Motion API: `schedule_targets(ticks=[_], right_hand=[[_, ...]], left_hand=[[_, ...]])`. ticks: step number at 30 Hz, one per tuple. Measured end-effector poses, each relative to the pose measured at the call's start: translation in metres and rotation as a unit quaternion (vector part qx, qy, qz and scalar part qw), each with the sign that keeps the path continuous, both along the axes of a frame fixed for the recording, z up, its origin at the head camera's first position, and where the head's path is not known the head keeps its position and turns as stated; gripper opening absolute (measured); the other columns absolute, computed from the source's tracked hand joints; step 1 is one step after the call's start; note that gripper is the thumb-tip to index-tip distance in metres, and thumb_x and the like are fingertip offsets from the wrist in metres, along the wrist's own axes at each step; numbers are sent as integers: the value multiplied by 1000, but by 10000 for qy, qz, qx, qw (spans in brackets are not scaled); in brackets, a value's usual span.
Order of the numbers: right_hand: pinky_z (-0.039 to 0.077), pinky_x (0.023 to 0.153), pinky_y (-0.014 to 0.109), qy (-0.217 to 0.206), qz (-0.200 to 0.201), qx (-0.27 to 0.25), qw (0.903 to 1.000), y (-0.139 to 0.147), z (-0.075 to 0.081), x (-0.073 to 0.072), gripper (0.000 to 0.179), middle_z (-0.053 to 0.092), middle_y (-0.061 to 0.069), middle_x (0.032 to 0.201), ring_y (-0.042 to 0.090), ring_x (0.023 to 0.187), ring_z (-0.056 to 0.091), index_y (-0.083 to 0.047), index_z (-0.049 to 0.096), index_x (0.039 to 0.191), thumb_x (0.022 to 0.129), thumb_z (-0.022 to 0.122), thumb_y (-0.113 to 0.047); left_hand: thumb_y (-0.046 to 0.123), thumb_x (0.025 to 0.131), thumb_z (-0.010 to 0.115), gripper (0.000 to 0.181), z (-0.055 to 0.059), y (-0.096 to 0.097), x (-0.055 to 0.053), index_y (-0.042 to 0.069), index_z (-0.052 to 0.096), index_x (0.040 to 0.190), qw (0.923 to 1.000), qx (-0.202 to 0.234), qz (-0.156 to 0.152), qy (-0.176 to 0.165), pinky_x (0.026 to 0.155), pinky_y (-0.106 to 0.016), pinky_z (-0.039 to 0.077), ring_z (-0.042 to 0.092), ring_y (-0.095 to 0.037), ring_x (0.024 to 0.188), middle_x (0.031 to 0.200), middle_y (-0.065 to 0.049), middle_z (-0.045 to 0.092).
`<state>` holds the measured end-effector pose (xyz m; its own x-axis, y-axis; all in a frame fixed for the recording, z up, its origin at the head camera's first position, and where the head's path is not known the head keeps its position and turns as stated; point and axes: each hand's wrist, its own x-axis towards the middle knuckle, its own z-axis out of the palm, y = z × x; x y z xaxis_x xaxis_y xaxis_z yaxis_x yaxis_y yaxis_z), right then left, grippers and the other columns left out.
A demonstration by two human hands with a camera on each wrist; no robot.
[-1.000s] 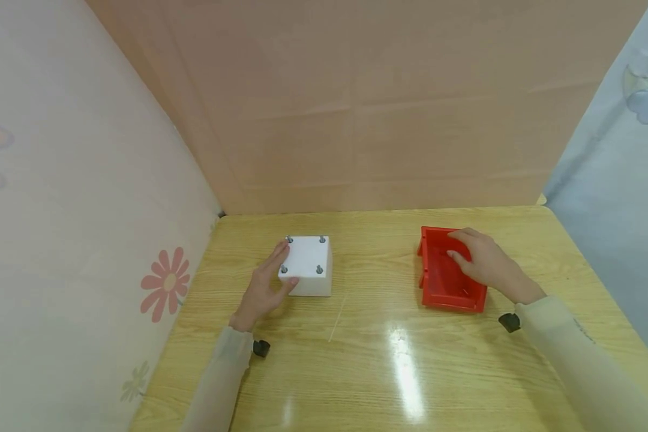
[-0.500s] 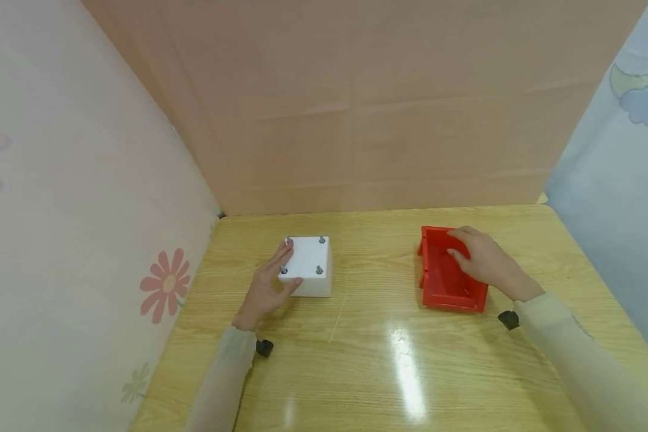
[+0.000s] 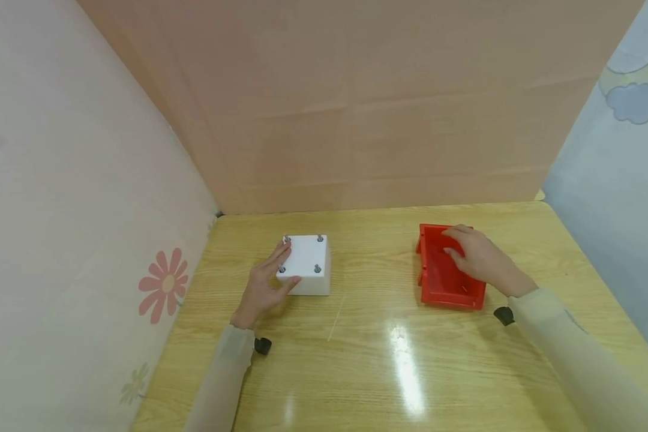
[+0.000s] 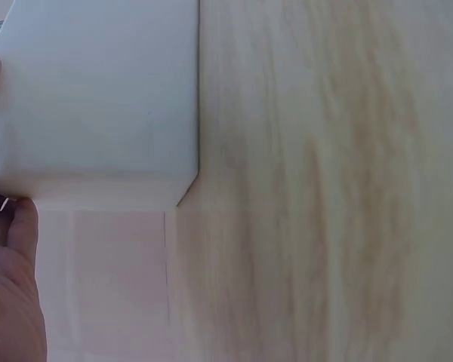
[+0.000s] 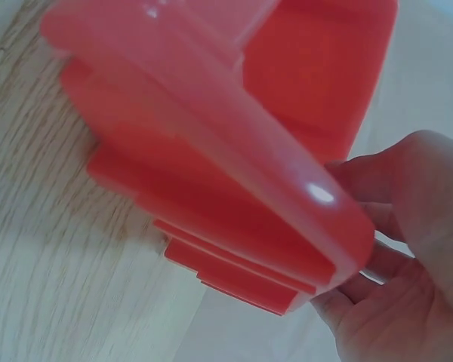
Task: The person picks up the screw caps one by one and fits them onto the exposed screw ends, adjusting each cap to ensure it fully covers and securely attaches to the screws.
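On the wooden table, a white box (image 3: 305, 255) has a grey bolt standing up near each corner of its top. My left hand (image 3: 261, 288) holds its left side, with fingers at the upper left edge and the thumb on the front edge. To the right lies a red plastic storage bin (image 3: 429, 297), its open side facing up. My right hand (image 3: 480, 258) grips the bin's right wall (image 5: 279, 173), the fingers on both sides of it in the right wrist view. A small light spot shows inside the bin, too small to identify.
A brown paper-like sheet (image 3: 351, 108) stands behind the wooden table (image 3: 356, 360). Pale curtains with printed flowers (image 3: 164, 285) and clouds (image 3: 632, 103) hang at left and right. A dark wrist-worn piece (image 3: 263, 345) sits below the left sleeve.
The left fingers and thumb have slid slightly farther onto the white box. The right hand keeps its place on the bin. The head view has shifted a little.
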<state>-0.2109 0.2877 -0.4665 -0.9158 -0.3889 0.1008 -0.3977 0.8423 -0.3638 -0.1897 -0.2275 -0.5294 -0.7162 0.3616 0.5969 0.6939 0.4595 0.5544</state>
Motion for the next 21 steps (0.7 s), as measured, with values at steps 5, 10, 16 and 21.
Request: schedule_targets(ticks=[5, 10, 16, 21], right_hand=[[61, 95, 63, -27, 74, -12, 10000, -1, -1, -1, 45, 64, 31, 132, 46, 111, 67, 12, 59, 138, 98, 73, -3], [60, 96, 64, 74, 159, 0, 9998, -1, -3, -2, 43, 65, 31, 131, 47, 113, 66, 13, 60, 135, 97, 73, -2], [60, 97, 64, 58, 199, 185, 9996, -2, -6, -3, 43, 65, 32, 133, 50, 117, 66, 12, 62, 135, 96, 75, -3], [60, 97, 63, -39, 158, 329, 9993, -3, -4, -2, 44, 64, 32, 135, 49, 116, 66, 12, 61, 136, 96, 74, -3]], left_hand=[[6, 84, 90, 71, 2, 0, 0, -5, 59, 148, 10000, 22, 17, 45, 126, -27, 35, 44, -42, 152, 159, -20, 53], [7, 84, 90, 71, 3, 0, 0, -8, 59, 146, 9998, -9, 4, 207, 125, -28, 37, 46, -43, 151, 157, -23, 54], [7, 83, 89, 72, 3, 1, 0, -9, 59, 146, 9997, 30, -37, 253, 126, -28, 37, 45, -44, 151, 157, -25, 54], [8, 84, 89, 71, 3, 1, 0, -7, 59, 147, 9998, 10, -21, 205, 126, -28, 36, 45, -42, 151, 157, -23, 54]])
